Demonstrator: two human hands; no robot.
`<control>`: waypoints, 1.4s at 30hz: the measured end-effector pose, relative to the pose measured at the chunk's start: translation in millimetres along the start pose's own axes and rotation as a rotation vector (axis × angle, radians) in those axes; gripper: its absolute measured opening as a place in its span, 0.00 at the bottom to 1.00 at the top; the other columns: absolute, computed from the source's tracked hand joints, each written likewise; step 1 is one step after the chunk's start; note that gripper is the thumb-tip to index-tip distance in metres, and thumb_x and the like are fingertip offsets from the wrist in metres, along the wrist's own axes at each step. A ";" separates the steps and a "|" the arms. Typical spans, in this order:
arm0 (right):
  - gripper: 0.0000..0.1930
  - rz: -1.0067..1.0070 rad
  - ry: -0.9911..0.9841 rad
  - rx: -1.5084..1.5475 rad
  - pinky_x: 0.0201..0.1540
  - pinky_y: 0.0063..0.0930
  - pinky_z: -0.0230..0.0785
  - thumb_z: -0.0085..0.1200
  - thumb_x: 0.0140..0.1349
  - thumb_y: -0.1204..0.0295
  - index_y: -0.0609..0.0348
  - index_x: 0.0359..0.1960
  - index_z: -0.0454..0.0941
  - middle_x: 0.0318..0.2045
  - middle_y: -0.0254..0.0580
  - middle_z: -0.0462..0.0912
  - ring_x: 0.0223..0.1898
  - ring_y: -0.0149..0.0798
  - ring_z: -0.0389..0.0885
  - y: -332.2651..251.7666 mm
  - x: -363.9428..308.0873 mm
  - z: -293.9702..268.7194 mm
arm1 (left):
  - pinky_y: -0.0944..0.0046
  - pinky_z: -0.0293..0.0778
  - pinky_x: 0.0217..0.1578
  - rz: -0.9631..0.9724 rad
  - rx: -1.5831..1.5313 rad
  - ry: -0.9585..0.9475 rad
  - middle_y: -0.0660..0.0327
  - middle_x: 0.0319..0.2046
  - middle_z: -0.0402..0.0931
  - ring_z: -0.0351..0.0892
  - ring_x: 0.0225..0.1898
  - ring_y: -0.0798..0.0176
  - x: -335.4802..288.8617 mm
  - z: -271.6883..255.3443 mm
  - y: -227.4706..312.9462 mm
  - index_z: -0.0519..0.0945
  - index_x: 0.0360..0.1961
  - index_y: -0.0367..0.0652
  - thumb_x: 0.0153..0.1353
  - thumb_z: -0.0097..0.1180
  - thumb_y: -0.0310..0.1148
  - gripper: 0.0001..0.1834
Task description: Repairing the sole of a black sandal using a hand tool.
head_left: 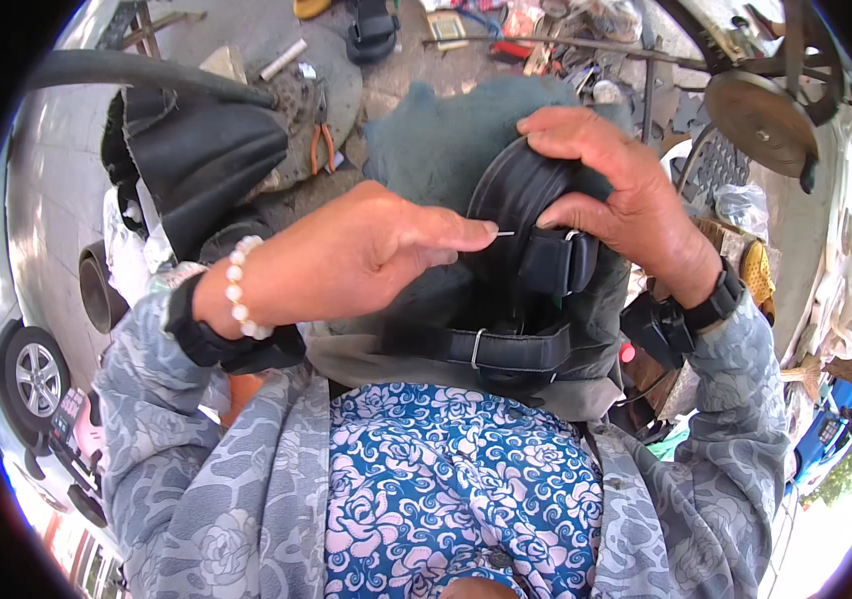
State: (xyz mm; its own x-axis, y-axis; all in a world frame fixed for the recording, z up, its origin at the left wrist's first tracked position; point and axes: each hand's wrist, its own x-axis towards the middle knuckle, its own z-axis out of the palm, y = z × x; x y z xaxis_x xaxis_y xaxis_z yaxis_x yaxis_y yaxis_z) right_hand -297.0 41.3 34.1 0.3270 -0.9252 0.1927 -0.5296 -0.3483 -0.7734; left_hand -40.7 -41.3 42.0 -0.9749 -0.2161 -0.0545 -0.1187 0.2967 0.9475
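A black leather sandal rests on the dark cloth over my lap, its rounded end pointing away from me. My right hand grips that rounded end, fingers over the far edge and thumb on the near side. From the left, my left hand pinches a thin, pale needle whose tip meets the sandal's surface. Closer to my body lies the sandal's strap with a metal buckle. Whether a thread runs from the needle, I cannot make out.
Orange-handled pliers lie on a round stone slab at the far left, beside a large black leather piece. Another black sandal is at the top. A metal wheel stands far right, near scraps and plastic bags.
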 end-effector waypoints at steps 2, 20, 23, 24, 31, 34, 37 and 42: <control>0.30 -0.002 -0.042 0.013 0.54 0.36 0.66 0.68 0.42 0.70 0.58 0.50 0.72 0.50 0.45 0.74 0.52 0.50 0.73 0.6 2.6 -5.1 | 0.61 0.75 0.38 -0.028 0.088 -0.054 0.48 0.40 0.79 0.81 0.38 0.46 0.4 -8.1 9.3 0.74 0.53 0.40 0.55 0.51 0.16 0.22; 0.29 0.006 -0.102 -0.057 0.45 0.34 0.70 0.67 0.41 0.70 0.52 0.50 0.75 0.44 0.42 0.74 0.45 0.48 0.76 -15.3 15.1 -11.7 | 0.60 0.68 0.16 0.010 0.800 -0.048 0.60 0.21 0.65 0.73 0.17 0.58 -22.6 -2.0 25.6 0.71 0.57 0.57 0.46 0.54 0.26 0.32; 0.29 0.002 -0.100 -0.006 0.44 0.35 0.70 0.67 0.40 0.71 0.53 0.50 0.75 0.43 0.42 0.74 0.44 0.48 0.76 -12.7 16.4 -12.4 | 0.60 0.67 0.14 0.061 0.839 -0.085 0.59 0.21 0.65 0.73 0.15 0.58 -16.5 -6.9 23.8 0.72 0.56 0.57 0.46 0.54 0.27 0.31; 0.29 -0.009 -0.100 0.003 0.44 0.35 0.70 0.68 0.40 0.71 0.53 0.50 0.75 0.42 0.42 0.74 0.43 0.48 0.76 -12.2 17.3 -12.7 | 0.59 0.64 0.14 0.065 0.811 -0.067 0.60 0.20 0.63 0.69 0.15 0.58 -15.8 -6.8 21.9 0.73 0.56 0.56 0.43 0.55 0.25 0.33; 0.31 0.028 -0.162 0.063 0.47 0.32 0.68 0.68 0.37 0.72 0.58 0.49 0.76 0.43 0.44 0.73 0.44 0.46 0.74 -10.8 21.0 -13.8 | 0.63 0.68 0.19 0.065 0.029 0.048 0.56 0.21 0.73 0.75 0.20 0.55 -7.8 -3.7 -4.7 0.78 0.51 0.45 0.48 0.53 0.15 0.26; 0.31 0.035 -0.171 0.038 0.46 0.32 0.69 0.69 0.36 0.71 0.58 0.49 0.76 0.43 0.44 0.73 0.44 0.46 0.74 -10.0 21.2 -13.9 | 0.66 0.69 0.22 -0.096 -0.272 0.011 0.54 0.23 0.75 0.77 0.22 0.54 -4.2 -8.1 -3.9 0.80 0.47 0.41 0.51 0.52 0.13 0.22; 0.32 0.028 -0.177 0.012 0.46 0.32 0.69 0.69 0.35 0.70 0.57 0.49 0.76 0.43 0.43 0.73 0.44 0.45 0.75 -11.2 22.5 -13.3 | 0.65 0.68 0.21 -0.162 -0.340 0.031 0.55 0.21 0.73 0.75 0.20 0.53 -4.4 -8.9 -5.0 0.81 0.45 0.41 0.48 0.51 0.13 0.22; 0.33 0.038 -0.170 0.014 0.45 0.32 0.70 0.69 0.33 0.71 0.56 0.48 0.76 0.42 0.43 0.74 0.44 0.45 0.76 -11.1 23.4 -12.6 | 0.63 0.68 0.20 0.018 0.333 -0.010 0.56 0.20 0.71 0.73 0.19 0.53 -8.8 -11.6 13.3 0.81 0.45 0.40 0.45 0.52 0.12 0.24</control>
State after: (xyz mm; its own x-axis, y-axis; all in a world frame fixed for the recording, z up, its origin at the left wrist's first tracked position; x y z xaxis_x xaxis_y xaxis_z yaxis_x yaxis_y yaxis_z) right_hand -293.3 21.7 54.8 0.4350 -0.8985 0.0588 -0.5341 -0.3100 -0.7865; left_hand -31.5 -46.2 58.8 -0.9789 -0.1995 -0.0433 -0.1550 0.5881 0.7938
